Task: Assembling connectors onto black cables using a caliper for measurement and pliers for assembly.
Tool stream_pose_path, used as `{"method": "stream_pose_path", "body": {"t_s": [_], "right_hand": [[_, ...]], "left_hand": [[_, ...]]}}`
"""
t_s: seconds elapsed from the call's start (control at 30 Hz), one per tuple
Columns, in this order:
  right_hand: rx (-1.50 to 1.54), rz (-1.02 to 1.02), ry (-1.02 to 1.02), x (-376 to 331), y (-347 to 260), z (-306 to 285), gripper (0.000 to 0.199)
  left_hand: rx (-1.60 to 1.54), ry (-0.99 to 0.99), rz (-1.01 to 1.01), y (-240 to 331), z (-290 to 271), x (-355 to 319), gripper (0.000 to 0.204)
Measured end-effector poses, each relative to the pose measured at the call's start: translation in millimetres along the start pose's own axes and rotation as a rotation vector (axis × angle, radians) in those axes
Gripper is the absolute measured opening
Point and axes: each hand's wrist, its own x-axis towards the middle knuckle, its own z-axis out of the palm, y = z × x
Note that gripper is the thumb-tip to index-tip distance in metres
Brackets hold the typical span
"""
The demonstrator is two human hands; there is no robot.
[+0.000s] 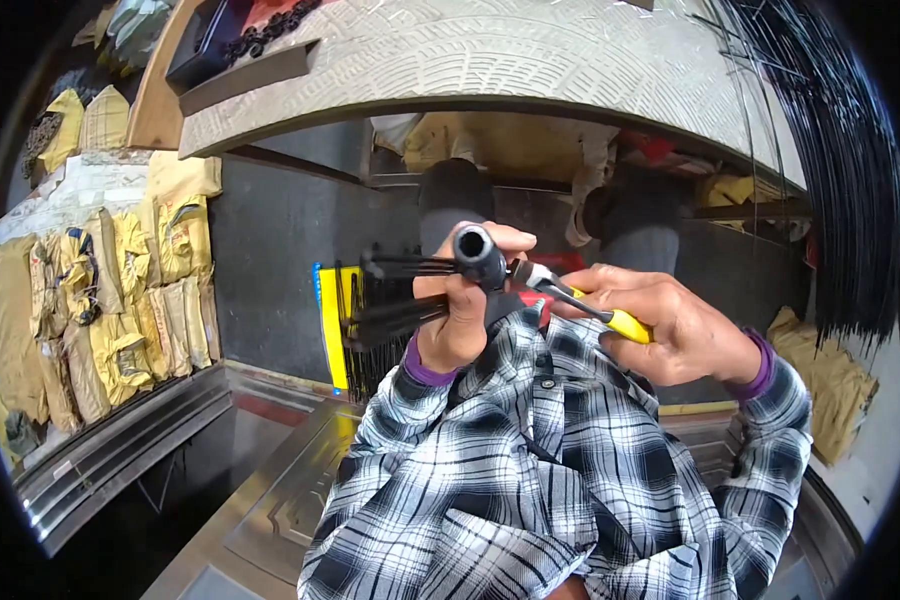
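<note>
In front of my chest, my left hand (pixel 452 335) is closed round a short black tube (pixel 478 252) whose open round end faces up. Thin black rods (pixel 395 320) fan out leftward from beside that hand, blurred at their tips; how they join the tube is hidden. My right hand (pixel 655 325) is wrapped round pliers with yellow handles (pixel 625 326). Their metal jaws (pixel 538 276) reach left to a small dark piece at the tube's right side. Whether the jaws grip it cannot be made out. Something red shows behind the pliers.
A pale, textured worktable (pixel 490 60) curves across beyond my hands. A dark tray with small black rings (pixel 260 40) stands at its far left, and many long black rods (pixel 840 170) hang over its right end. Yellowish sacks (pixel 120 290) lie at left, near a yellow-and-blue sheet (pixel 332 325).
</note>
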Motion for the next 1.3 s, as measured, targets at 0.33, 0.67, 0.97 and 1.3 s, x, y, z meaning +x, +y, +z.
{"method": "stream_pose_path", "body": {"t_s": [0.33,0.67,0.97,1.3], "right_hand": [[-1.289,-0.132,0.263,-13,-24,1,0.048],[-1.102,-0.213,0.320,-9,-5,8,0.040],[0.000,0.352,-0.389,-31,-56,-59,0.030],[-1.286,-0.084,0.303,-27,-23,-4,0.053]], "left_hand": [[0.171,-0.040,0.072,10,11,-4,0.070],[0.133,0.098,0.110,3,19,-10,0.071],[0.154,-0.289,0.224,-2,17,0,0.056],[-0.010,-0.066,0.025,-2,15,-4,0.067]]}}
